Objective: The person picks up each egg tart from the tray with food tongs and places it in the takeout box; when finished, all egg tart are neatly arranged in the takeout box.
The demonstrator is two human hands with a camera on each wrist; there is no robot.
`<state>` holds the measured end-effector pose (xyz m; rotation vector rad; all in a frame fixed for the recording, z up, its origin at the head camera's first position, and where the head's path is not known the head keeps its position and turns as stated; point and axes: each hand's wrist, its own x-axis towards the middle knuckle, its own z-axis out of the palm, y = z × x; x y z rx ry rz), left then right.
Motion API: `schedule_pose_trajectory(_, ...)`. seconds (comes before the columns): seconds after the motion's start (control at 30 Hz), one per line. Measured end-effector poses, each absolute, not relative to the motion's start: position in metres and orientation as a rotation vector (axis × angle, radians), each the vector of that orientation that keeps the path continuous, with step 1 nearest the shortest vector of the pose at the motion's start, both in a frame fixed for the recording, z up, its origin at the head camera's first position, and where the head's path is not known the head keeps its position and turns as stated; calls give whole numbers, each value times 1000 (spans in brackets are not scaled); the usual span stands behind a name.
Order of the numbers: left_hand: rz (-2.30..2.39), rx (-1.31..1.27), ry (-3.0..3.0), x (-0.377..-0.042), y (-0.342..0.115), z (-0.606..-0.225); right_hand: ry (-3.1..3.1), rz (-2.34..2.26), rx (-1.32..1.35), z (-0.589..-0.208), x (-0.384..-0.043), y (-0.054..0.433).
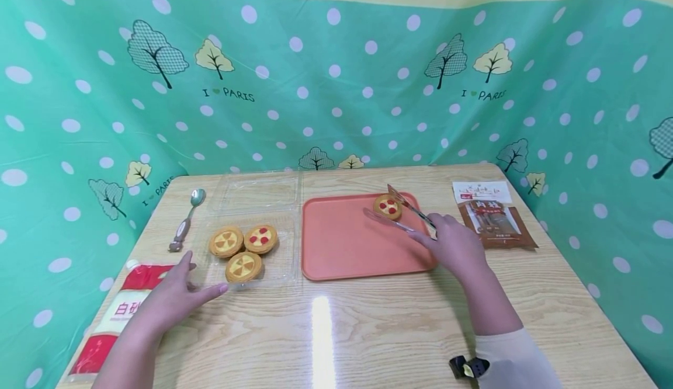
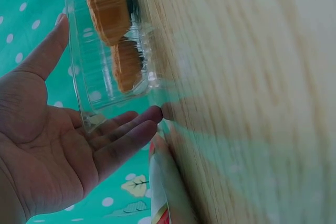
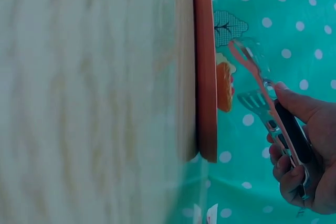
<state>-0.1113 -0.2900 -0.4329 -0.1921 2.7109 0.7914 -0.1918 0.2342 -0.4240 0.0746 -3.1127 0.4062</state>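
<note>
My right hand (image 1: 458, 243) grips a pair of metal tongs (image 3: 287, 124), their arms spread apart over the pink tray (image 1: 347, 237). Between the tong ends in the head view lies a tart with red dots (image 1: 387, 207), on the tray. At the left, my left hand (image 1: 176, 295) is spread at the near left corner of a clear plastic box (image 1: 284, 266), its thumb and fingers apart around that corner. Inside the box sit three tarts: one with red dots (image 1: 260, 239) and two with a wedge pattern (image 1: 244, 267). The left wrist view shows the palm (image 2: 47, 156) beside the box wall.
A spoon (image 1: 184, 225) lies left of the box, whose clear lid (image 1: 257, 190) is folded back behind it. A red and white bag (image 1: 126, 301) lies under the left forearm. At the right edge is a brown packet (image 1: 499, 225). A polka-dot cloth (image 1: 336, 85) hangs behind the table.
</note>
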Motion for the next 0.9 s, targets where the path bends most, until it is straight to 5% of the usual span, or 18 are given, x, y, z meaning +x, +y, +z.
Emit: schedule_pose_trajectory(0.9, 789, -166, 2722, -111, -290, -432, -3228, 373, 35, -431, -197, 249)
